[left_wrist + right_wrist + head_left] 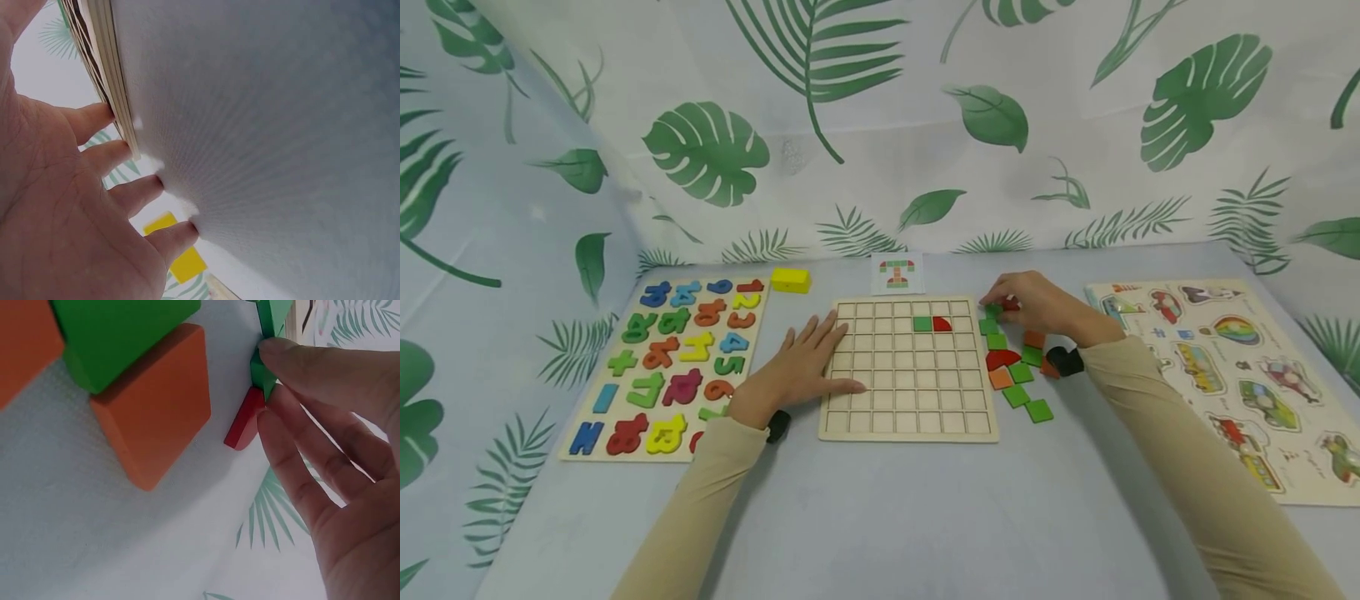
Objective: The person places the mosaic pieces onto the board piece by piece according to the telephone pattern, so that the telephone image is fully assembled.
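Note:
A wooden grid board [908,403] lies in the middle of the table. My left hand [797,367] rests at its left edge with fingers spread and the thumb over the squares. Set in the grid are a green square tile [922,324] and a red quarter-round tile [942,324], side by side. Right of the board, my right hand [1041,304] pinches a green tile [264,374] between thumb and fingers. A red tile [245,422] lies against those fingers. Loose green, orange and red tiles spread below, among them a green square [1040,411] and an orange square [1001,379].
Behind the board is a card [897,289] with a pattern of red, green and orange shapes. A yellow block [791,281] sits at back left. A number puzzle board [597,429] lies on the left, a picture puzzle board [1217,387] on the right. Leaf-print cloth hangs behind.

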The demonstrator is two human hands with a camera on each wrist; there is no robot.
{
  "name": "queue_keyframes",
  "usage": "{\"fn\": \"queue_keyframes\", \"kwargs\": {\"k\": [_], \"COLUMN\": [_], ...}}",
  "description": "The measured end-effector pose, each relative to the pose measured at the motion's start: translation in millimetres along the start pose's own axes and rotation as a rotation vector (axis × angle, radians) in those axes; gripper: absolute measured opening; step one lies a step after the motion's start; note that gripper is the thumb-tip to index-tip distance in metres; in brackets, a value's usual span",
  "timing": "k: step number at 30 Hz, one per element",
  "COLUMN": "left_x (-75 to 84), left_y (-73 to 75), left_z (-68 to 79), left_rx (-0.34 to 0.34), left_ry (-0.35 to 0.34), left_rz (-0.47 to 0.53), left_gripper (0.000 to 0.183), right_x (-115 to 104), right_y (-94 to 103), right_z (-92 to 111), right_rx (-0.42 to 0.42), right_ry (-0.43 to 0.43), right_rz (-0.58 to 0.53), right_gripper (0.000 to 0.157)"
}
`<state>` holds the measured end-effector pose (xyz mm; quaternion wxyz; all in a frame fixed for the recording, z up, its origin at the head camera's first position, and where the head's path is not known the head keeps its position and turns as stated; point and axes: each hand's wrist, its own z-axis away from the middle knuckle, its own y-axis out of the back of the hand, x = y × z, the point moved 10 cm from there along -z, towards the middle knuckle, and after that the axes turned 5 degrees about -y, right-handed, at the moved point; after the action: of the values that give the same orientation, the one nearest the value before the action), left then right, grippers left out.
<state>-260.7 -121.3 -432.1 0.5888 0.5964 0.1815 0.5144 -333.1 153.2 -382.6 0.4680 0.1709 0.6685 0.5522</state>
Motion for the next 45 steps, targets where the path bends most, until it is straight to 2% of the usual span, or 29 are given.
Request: {"fn": "queue_keyframes", "kwargs": {"k": [14, 22, 28, 37, 45], "left_x": [3.3, 5.2, 4.4, 0.3, 0.3], "left_y": [3.0, 3.4, 2.4, -0.1, -0.1], "left_z": [0.7, 0.6, 1.2, 1.0, 0.0], "left_rx": [0.009, 0.005, 0.005, 0.003, 0.002], "left_ry": [-0.010, -0.012, -0.012, -0.006, -0.009], "left_rz": [-0.012, -0.007, 0.004, -0.007, -0.003], "left_gripper": [0.103, 0.103, 0.103, 0.104, 0.104], "right_x": [10, 10, 9, -31, -72], "right_y": [6.1, 5.6, 8.5, 20.2, 15.3], "right_z": [1, 13, 16, 14, -1], "right_rx": [0.050, 0.107, 0.167, 0.263, 0.258], "right_ry": [-0.072, 0.010, 0.059, 0.196, 0.286], "right_rz": [-0.042, -0.047, -0.057, -0.096, -0.153], "right_gripper": [0.025, 0.018, 0.025, 0.028, 0.027]}}
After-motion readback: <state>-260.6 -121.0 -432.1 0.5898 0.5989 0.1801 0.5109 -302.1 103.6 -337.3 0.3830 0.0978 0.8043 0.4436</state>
